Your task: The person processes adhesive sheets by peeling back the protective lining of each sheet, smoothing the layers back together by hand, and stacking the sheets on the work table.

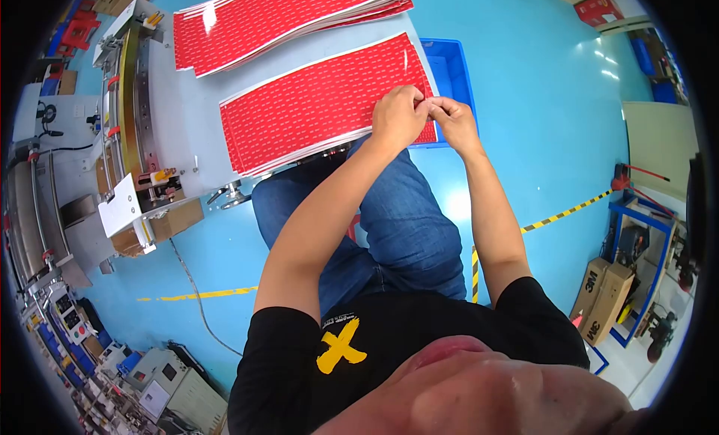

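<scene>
Red printed sheets with white edges (299, 113) lie in a stack on the grey table, near its front edge. Over the right end of this stack, my left hand (400, 117) has its fingers closed in a pinch. My right hand (454, 123) meets it at the fingertips, also pinching, at the sheets' right edge. What the fingertips hold is too small to make out. Farther back lies a second, thicker stack of red sheets (288, 23), its layers slightly fanned.
The grey table (166, 105) carries a metal machine with a yellow bar (129, 98) at left. A blue bin (454, 72) sits beyond the table's right edge. Cardboard boxes (605, 300) and a blue-framed rack stand at right. A cable crosses the floor at lower left.
</scene>
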`<state>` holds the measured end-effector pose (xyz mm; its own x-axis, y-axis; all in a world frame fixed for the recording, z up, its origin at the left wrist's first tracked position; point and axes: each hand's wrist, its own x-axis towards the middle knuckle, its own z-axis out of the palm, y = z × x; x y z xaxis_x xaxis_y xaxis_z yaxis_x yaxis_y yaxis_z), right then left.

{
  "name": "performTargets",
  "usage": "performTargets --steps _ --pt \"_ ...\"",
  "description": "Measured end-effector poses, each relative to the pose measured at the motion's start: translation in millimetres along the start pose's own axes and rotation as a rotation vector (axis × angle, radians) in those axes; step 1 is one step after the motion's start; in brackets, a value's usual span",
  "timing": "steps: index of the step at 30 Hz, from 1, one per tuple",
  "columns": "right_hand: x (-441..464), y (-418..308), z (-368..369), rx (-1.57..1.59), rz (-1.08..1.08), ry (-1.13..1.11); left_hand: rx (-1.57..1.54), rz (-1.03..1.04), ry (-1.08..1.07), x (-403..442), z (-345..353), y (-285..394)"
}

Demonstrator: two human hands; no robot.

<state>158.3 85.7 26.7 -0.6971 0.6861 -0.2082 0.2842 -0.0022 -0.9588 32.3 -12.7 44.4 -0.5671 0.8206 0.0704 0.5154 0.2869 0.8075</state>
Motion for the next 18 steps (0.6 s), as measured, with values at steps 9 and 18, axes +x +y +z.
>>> performTargets --steps 9,18 --pt "6 22 -2 0.176 0.235 0.276 -0.882 -0.518 0.115 -2 -64 -66" --pt "10 33 0 0.305 0.299 0.34 -1.497 -0.626 0.664 -69 -177 -185"
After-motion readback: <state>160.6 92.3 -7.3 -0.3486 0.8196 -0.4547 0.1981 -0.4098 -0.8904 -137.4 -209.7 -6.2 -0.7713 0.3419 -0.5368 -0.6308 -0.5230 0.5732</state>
